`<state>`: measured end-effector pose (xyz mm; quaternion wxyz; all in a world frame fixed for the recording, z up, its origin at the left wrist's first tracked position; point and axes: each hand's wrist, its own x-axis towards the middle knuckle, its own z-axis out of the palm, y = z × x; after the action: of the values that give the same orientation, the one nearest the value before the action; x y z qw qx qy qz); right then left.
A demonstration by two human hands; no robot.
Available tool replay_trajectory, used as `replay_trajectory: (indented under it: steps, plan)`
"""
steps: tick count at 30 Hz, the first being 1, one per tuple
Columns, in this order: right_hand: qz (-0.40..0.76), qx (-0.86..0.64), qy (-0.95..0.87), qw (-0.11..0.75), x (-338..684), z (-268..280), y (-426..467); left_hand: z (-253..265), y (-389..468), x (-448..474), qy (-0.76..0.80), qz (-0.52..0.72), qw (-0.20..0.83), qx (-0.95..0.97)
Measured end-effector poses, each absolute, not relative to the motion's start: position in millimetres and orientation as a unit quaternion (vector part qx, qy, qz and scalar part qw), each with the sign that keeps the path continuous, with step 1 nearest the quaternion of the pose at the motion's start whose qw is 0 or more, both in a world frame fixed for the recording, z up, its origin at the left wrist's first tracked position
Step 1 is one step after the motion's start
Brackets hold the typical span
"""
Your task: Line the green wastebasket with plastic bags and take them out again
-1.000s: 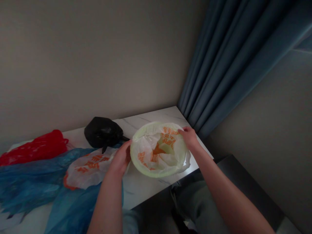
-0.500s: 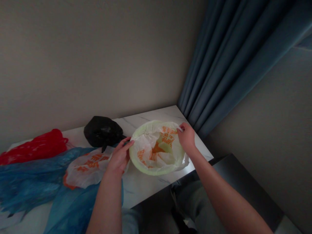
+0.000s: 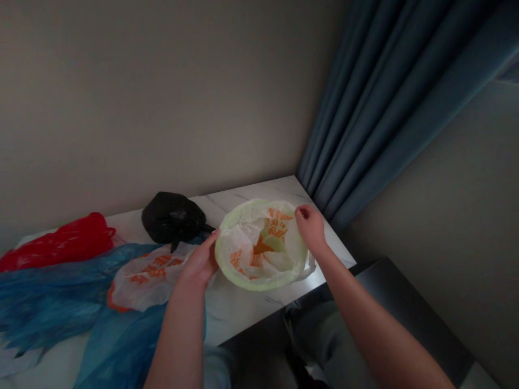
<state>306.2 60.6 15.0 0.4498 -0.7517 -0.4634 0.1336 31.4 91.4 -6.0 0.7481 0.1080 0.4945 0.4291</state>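
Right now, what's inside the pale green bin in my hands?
A crumpled white bag with orange print lines the pale green bin, open at the top. Its folds cover most of the inside, so anything beneath or tucked within them can't be seen.

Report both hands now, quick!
Left hand: against the left side of the pale green bin; fingers mostly hidden, grip cannot be told.
Right hand: fingers curled closed at its right rim; cannot tell whether it pinches the white bag.
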Motion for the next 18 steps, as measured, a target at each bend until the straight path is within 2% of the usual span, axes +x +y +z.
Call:
replay_trajectory:
  steps: [6, 13, 18]
  plan:
    - [0.251, -0.701, -0.391, 0.541, 315, 14, 69, -10, 93, 24, 0.498, 0.458, 0.722, 0.142]
    - [0.364, -0.644, -0.293, 0.606, 314, 14, 71, -11, 90, 26, 0.493, 0.503, 0.683, 0.193]
    - [0.384, -0.687, -0.248, 0.565, 320, 8, 68, -13, 90, 24, 0.486, 0.49, 0.692, 0.212]
